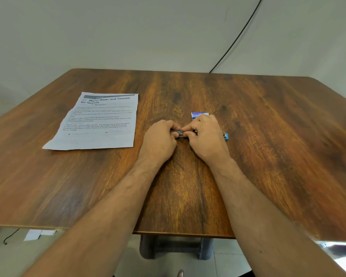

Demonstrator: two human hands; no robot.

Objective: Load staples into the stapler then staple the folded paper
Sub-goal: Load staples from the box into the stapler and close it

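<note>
A small stapler [179, 133] lies across the middle of the wooden table [268, 126], its metal staple channel showing between my hands and its blue rear end sticking out at the right past my wrist. My left hand [160, 138] grips the stapler's left end with curled fingers. My right hand [206, 134] covers the right part and pinches at the metal channel with thumb and fingertips. Whether staples sit in the channel is too small to tell. A blue and white staple box [199, 114] lies just behind my right hand. The printed paper sheet [100, 120] lies flat at the left.
A black cable [238, 37] hangs down the wall behind the table's far edge. Below the near edge I see the table's grey legs [148, 248], white paper scraps [38, 234] and a thin cord on the floor.
</note>
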